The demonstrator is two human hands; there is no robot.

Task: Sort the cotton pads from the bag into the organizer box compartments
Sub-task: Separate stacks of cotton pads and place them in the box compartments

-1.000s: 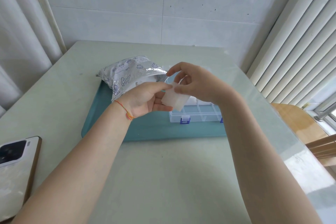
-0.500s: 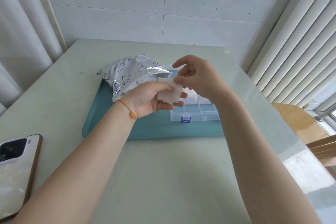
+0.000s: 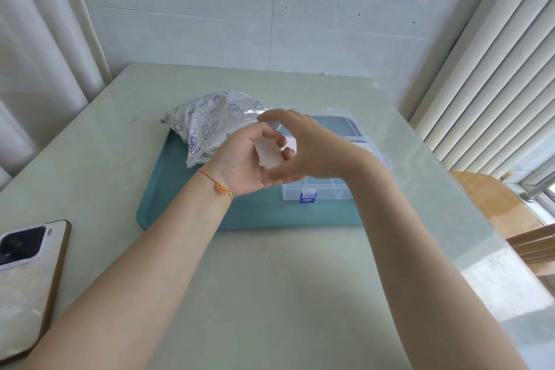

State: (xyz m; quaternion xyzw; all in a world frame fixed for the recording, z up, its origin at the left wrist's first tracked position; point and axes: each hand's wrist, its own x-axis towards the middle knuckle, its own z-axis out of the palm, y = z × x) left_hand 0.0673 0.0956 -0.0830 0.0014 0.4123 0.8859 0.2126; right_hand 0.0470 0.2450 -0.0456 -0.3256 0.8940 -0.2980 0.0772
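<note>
Cotton pads [image 3: 268, 151] pinched between my left hand [image 3: 240, 164] and right hand [image 3: 312, 150] fingers, above the organizer box [image 3: 327, 189].

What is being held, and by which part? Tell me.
A cotton pad, held between both hands: left hand at its left edge, right hand covering its right side.

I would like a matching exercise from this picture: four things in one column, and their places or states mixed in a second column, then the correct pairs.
Things:
1. cotton pad
2. bag
3. phone
4. organizer box

Places or states:
A. on the table, outside the tray
B. held between both hands
C. on the tray's left side
D. lid open, on the tray's right side

Pairs: 1-B, 2-C, 3-A, 4-D
</note>
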